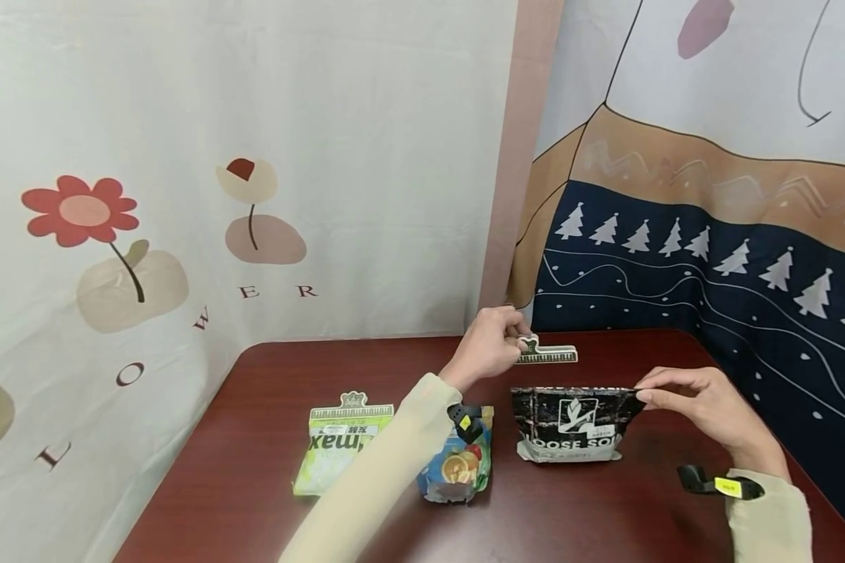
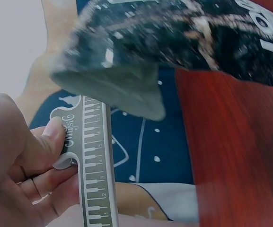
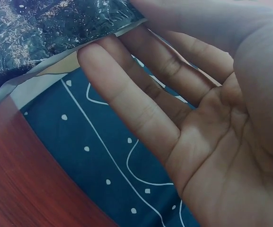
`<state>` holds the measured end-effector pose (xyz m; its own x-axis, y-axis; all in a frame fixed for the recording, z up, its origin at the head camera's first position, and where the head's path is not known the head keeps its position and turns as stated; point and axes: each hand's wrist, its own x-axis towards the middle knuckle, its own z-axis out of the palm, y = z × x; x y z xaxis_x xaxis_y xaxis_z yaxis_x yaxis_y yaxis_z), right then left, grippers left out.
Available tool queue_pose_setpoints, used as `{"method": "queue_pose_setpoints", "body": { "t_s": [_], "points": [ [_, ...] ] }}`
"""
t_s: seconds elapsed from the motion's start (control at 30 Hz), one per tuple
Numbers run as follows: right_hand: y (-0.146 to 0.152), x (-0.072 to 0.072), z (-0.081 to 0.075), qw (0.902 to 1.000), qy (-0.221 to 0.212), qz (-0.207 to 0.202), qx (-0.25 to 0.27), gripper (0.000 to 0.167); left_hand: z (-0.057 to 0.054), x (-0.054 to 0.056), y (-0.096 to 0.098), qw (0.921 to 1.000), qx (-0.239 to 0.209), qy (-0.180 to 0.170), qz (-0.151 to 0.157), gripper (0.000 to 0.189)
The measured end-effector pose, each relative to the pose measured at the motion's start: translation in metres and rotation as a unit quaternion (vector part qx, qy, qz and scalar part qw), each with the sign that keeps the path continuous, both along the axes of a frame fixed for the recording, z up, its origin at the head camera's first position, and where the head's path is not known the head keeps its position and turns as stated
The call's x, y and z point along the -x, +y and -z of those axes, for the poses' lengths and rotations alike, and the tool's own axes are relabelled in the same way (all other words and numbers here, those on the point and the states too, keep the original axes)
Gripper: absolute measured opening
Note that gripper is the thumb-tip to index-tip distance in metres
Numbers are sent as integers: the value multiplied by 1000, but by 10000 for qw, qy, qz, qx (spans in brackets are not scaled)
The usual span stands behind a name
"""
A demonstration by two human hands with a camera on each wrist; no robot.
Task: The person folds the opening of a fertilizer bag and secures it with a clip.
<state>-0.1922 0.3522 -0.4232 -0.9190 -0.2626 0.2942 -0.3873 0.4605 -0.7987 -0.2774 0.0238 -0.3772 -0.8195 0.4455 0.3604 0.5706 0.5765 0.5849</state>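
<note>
A white-and-dark clip (image 1: 549, 354) with a piano-key pattern and ruler marks is pinched at its handle by my left hand (image 1: 489, 344). In the left wrist view, the clip (image 2: 96, 161) shows the word "Music" by the thumb. The black bag (image 1: 570, 418), printed with a white leaf emblem, stands upright on the table in front of the clip. My right hand (image 1: 711, 403) pinches the bag's top right corner between thumb and fingers. In the right wrist view, that corner of the bag (image 3: 65, 35) lies at the fingertips. The left hand is apart from the bag.
On the dark red table (image 1: 253, 438) lies a green-and-white bag (image 1: 327, 457) with a similar clip (image 1: 354, 405) along its top. Beside it is a blue bag (image 1: 458, 469) with fruit pictures, partly behind my left sleeve. Printed curtains (image 1: 394, 195) hang behind the table.
</note>
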Motion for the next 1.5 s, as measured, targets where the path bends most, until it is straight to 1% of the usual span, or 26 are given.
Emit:
{"method": "queue_pose_setpoints", "body": {
  "t_s": [0.17,0.3,0.43,0.53,0.8,1.0,1.17,1.33,1.5],
  "points": [
    [0,-1,-1,9999,-63,94,-31,12,-9,-11,-1,9997,-24,242,78,18],
    [1,-1,-1,9998,-113,143,-39,12,-12,-20,-1,9989,-11,443,139,19],
    [1,-2,-1,9998,-141,104,14,13,-15,-28,-1,9974,50,696,197,19],
    [1,-1,-1,9999,-135,99,24,13,-17,-34,-1,9964,25,811,260,20],
    [0,0,-1,9999,-46,96,-38,12,-18,-46,0,9970,-65,722,266,21],
    [-1,0,-1,9998,-132,167,-5,13,-19,-55,1,9968,-96,711,362,26],
    [-1,0,-1,9998,-144,147,22,13,-19,-61,3,9967,-75,691,425,26],
    [-1,0,-1,9998,-141,136,32,13,-18,-64,6,9972,-24,642,393,24],
    [-1,0,-2,9998,-142,140,7,13,-16,-65,10,9974,-12,620,379,23]
  ]
}}
